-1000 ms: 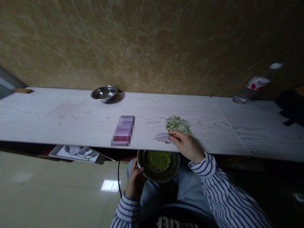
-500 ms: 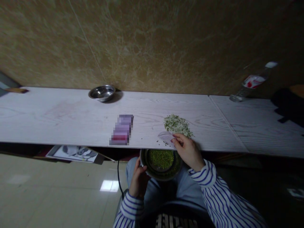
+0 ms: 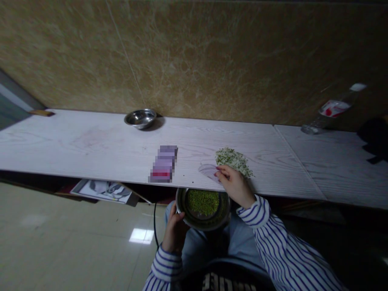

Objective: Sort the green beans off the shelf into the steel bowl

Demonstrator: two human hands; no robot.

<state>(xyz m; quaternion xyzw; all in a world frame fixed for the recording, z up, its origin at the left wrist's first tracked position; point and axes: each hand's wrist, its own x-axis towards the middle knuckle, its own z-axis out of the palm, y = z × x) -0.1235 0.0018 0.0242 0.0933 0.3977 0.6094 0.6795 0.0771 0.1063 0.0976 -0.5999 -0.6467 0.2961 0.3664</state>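
Below the table's front edge, my left hand (image 3: 175, 230) is closed on the left rim of a metal bowl (image 3: 224, 217) over my lap. Small green beans (image 3: 203, 201), like mung beans, lie in the bowl. Over the table edge, my right hand (image 3: 235, 184) pinches a thin clear plastic disc (image 3: 206, 169) between thumb and fingers. The disc is tilted close to the tabletop. Just beyond that hand, a patch of green and whitish bits (image 3: 232, 157) is spread on the wood; the hand hides its near side.
A small steel bowl (image 3: 140, 119) stands by the wall. Left of the disc lies a blurred purple phone-shaped object (image 3: 163, 163). At the right are a clear plastic bottle (image 3: 333, 109) and a dark item (image 3: 374, 141). An open drawer (image 3: 106, 190) juts out below the tabletop (image 3: 100, 157).
The view has shifted, so the table things appear further right. My right hand and the disc have moved left across the table. Several loose bits near the edge by the disc no longer show.
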